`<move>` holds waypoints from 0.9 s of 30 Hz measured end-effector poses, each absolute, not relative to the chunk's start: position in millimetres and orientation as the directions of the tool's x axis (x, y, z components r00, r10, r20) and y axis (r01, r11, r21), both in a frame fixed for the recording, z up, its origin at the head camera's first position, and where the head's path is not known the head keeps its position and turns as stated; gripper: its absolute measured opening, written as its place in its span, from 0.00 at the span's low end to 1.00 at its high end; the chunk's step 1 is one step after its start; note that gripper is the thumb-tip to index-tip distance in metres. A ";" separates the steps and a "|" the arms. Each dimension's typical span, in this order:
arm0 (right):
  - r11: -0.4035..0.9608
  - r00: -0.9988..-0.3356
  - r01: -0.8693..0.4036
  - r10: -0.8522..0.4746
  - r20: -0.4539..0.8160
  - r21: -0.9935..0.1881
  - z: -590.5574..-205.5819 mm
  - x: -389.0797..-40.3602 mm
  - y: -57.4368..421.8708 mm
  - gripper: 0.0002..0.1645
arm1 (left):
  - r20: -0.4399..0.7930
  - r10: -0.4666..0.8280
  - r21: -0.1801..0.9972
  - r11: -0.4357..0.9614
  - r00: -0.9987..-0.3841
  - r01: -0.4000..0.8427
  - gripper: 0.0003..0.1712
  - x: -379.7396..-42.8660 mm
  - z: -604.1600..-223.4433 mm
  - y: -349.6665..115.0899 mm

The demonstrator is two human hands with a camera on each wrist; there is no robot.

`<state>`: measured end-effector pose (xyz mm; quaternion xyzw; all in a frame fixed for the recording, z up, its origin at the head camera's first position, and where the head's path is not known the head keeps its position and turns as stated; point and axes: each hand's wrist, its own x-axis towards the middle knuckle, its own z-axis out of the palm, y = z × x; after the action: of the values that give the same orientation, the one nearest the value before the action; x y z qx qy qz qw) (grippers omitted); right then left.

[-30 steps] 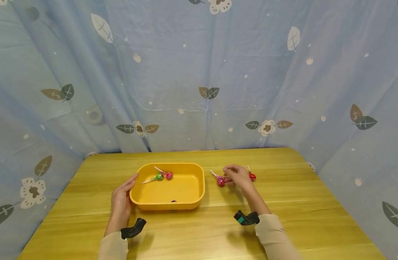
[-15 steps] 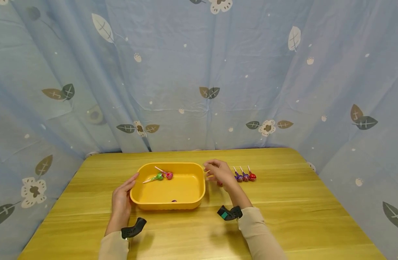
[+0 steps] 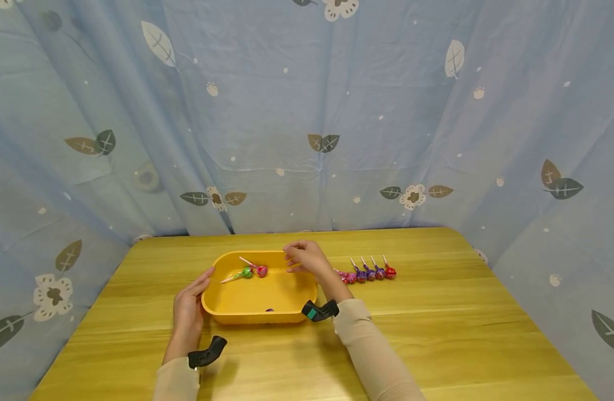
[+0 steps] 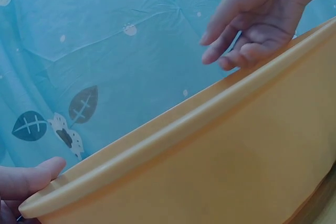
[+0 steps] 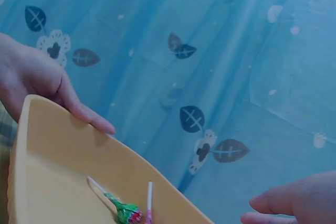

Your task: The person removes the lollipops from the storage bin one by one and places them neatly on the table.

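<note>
My left hand [image 3: 188, 306] rests against the left side of a yellow plastic bin [image 3: 259, 318], its fingers stretched along the rim. My right hand [image 3: 309, 260] hovers over the bin's far right corner, fingers loosely bent, with nothing seen in it. Inside the bin lie a green lollipop [image 3: 246, 272] and a pink lollipop [image 3: 261, 271], close together near the far left. A dark purple bit [image 3: 269, 310] peeks above the front wall; the rest of it is hidden. In the right wrist view, the green lollipop [image 5: 127, 212] shows its white stick.
Right of the bin, a row of lollipops lies on the wooden table [image 3: 437, 334]: pink ones [image 3: 350, 277] partly behind my right forearm, several purple ones [image 3: 370, 274], and a red one [image 3: 390, 272] at the end. A blue patterned curtain [image 3: 307, 111] hangs behind the table.
My right hand has moved left from the lollipops on the table to above the bin, uncovering the purple ones and part of the pink ones. The left hand has stayed on the bin.
</note>
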<state>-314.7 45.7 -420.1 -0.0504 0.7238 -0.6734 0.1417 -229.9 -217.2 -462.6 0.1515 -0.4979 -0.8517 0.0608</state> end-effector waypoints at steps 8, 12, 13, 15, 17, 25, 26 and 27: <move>0.125 -0.949 0.134 -0.269 -0.164 -0.983 -426.4 -324.1 25.5 0.15 | -0.199 -0.260 0.860 -0.508 -0.945 -0.041 0.16 -230.9 -462.8 -216.2; 0.125 -0.935 0.151 -0.303 -0.182 -0.981 -428.3 -322.5 17.8 0.15 | -0.196 -0.266 0.862 -0.505 -0.944 -0.037 0.16 -231.1 -463.3 -216.0; 0.137 -0.931 0.151 -0.313 -0.188 -0.979 -429.2 -321.8 16.5 0.14 | -0.196 -0.266 0.861 -0.507 -0.944 -0.036 0.17 -231.1 -463.4 -215.9; 0.160 -0.922 0.157 -0.330 -0.202 -0.975 -431.9 -321.0 14.5 0.14 | -0.197 -0.265 0.862 -0.506 -0.944 -0.038 0.17 -231.1 -463.5 -215.7; 0.185 -0.915 0.159 -0.342 -0.215 -0.970 -434.2 -320.3 13.0 0.13 | -0.198 -0.261 0.862 -0.506 -0.945 -0.041 0.17 -231.1 -463.4 -215.6; 0.261 -0.892 0.181 -0.362 -0.270 -0.948 -442.1 -320.9 1.0 0.14 | -0.197 -0.260 0.862 -0.505 -0.945 -0.040 0.17 -230.3 -461.9 -216.3; 0.281 -0.891 0.180 -0.359 -0.277 -0.943 -443.4 -320.5 -1.3 0.13 | -0.198 -0.259 0.862 -0.506 -0.945 -0.041 0.17 -230.1 -461.9 -216.4; 0.298 -0.891 0.182 -0.354 -0.285 -0.937 -444.6 -320.3 -3.4 0.13 | -0.198 -0.257 0.862 -0.506 -0.946 -0.042 0.17 -229.8 -462.0 -216.5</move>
<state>-320.3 -3.4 -444.6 -0.0558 0.7729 -0.5899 0.2271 -229.8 -216.5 -462.0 0.1521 -0.4931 -0.8543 0.0629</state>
